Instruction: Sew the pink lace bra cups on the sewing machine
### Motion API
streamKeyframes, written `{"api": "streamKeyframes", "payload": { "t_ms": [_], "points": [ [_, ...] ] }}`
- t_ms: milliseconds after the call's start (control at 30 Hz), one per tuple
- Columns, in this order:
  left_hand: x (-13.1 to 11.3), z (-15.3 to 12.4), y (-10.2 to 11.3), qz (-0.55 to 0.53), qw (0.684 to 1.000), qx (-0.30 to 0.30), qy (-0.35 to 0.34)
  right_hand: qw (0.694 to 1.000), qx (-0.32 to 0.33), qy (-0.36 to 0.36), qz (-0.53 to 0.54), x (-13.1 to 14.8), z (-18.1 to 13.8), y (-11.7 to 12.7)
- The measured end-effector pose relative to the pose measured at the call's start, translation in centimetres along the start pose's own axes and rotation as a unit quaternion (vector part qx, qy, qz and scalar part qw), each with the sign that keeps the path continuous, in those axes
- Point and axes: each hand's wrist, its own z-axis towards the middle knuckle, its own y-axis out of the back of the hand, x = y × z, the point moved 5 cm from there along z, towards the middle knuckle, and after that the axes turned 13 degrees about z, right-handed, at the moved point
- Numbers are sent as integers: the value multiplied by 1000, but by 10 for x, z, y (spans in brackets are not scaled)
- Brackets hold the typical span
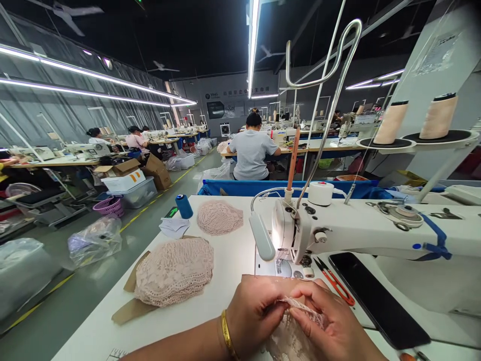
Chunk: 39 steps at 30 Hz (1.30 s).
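Note:
Both my hands pinch a piece of beige lace fabric (291, 333) in front of the sewing machine (376, 235). My left hand (253, 311), below a gold bracelet, is closed on the lace's upper edge. My right hand (325, 316) grips the same edge just beside it, thumb and fingers pressed together. The lower part of the lace hangs between the palms, partly hidden. Beyond the fingers lies the machine's needle plate (283, 268), lit by a small lamp (262, 238). Left of my hands rests a stack of lace pieces (175, 271) on brown card.
A smaller lace pile (220, 218) and a blue thread spool (184, 206) stand at the table's far left. Orange-handled thread snips (336, 283) and a black phone (379, 301) lie right of my hands. A person (254, 145) sits at a machine ahead.

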Motion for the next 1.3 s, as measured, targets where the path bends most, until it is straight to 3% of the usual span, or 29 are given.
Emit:
{"api": "streamKeyframes", "payload": {
  "t_ms": [167, 267, 433, 800, 967, 1167, 1300],
  "points": [
    [7, -12, -2, 198, 974, -102, -44, 997, 0, 68, -25, 10, 2, 0],
    [7, -16, -3, 266, 953, -134, -63, 993, -8, 118, -16, 17, 3, 0],
    [5, -17, -3, 291, 942, -149, -75, 991, -1, 134, -9, 20, 5, -1],
    [4, -18, -2, 249, 951, -173, -62, 982, -6, 187, -32, 26, 3, 2],
    [9, -17, -9, 159, 975, -139, -62, 975, -4, 216, -45, 26, -2, 5],
    [26, -19, -17, 174, 984, -26, 39, 972, 17, 227, -52, 21, -10, 4],
    [28, -18, -18, 169, 983, 22, 67, 975, 32, 212, -61, 15, -16, 4]
  ]
}}
